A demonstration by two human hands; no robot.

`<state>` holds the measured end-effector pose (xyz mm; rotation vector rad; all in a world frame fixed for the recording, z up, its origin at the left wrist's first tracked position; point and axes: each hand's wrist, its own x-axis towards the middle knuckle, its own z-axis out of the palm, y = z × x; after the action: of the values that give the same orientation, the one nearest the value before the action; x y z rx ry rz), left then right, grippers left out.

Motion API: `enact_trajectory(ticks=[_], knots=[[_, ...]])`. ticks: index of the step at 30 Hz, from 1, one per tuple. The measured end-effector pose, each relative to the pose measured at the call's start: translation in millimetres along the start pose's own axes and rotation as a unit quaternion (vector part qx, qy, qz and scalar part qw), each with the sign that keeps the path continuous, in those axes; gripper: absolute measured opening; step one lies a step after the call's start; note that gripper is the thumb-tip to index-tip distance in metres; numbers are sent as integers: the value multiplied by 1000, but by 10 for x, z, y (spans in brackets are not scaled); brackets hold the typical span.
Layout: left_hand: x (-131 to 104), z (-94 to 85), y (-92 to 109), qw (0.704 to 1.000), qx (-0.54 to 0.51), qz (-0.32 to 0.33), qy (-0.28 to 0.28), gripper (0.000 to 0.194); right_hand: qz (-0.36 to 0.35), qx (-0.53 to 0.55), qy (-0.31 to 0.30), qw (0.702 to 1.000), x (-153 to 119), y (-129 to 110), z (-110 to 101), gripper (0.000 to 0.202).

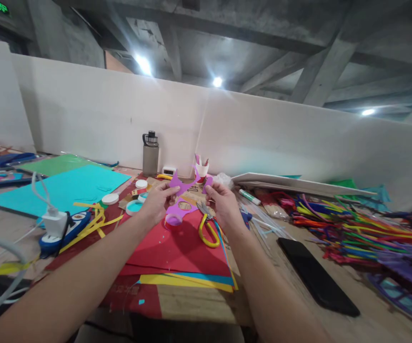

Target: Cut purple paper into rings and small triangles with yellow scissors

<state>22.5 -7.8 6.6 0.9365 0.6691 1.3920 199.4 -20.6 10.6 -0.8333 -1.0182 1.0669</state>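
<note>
My left hand (161, 202) pinches a purple paper scrap (182, 186) with curved cut-outs, held above the stack of coloured paper. Between the fingers of my right hand (223, 202) is a purple paper strip (209, 183); I cannot tell if it joins the scrap. Just below my right hand lie yellow-handled scissors (209, 233), resting on red paper (187, 250). Another purple cut-out piece (183, 207) with a hole sits under my hands, beside a small round object (174, 220) with a red rim.
A bottle (150, 155) and a white cup (201, 169) of pens stand at the back. Turquoise paper (73, 188) and a power strip (65, 236) lie left. On the right are a black phone (318, 276), a glue stick (249, 196) and colourful pipe cleaners (345, 228).
</note>
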Motion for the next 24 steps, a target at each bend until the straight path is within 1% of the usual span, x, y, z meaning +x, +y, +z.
enact_trajectory(ticks=[3, 6, 11, 16, 20, 24], knots=[[-29, 35, -68, 1000, 7, -22, 4, 18, 6, -15, -37, 999, -49, 40, 70, 29], [-54, 53, -118, 999, 8, -48, 2, 11, 8, -35, -55, 998, -77, 79, 101, 26], [-77, 60, -112, 997, 4, -69, -19, 6, 2, -62, -53, 997, -60, 140, 90, 22], [-96, 77, -107, 996, 8, -93, -7, 2, -1, -73, -42, 996, -32, 189, 78, 22], [-88, 66, -163, 996, 3, -87, 13, 7, 4, -77, -33, 996, -34, 190, 74, 24], [-80, 52, -212, 997, -6, -81, -6, 19, 13, -73, -26, 997, -36, 185, 65, 25]])
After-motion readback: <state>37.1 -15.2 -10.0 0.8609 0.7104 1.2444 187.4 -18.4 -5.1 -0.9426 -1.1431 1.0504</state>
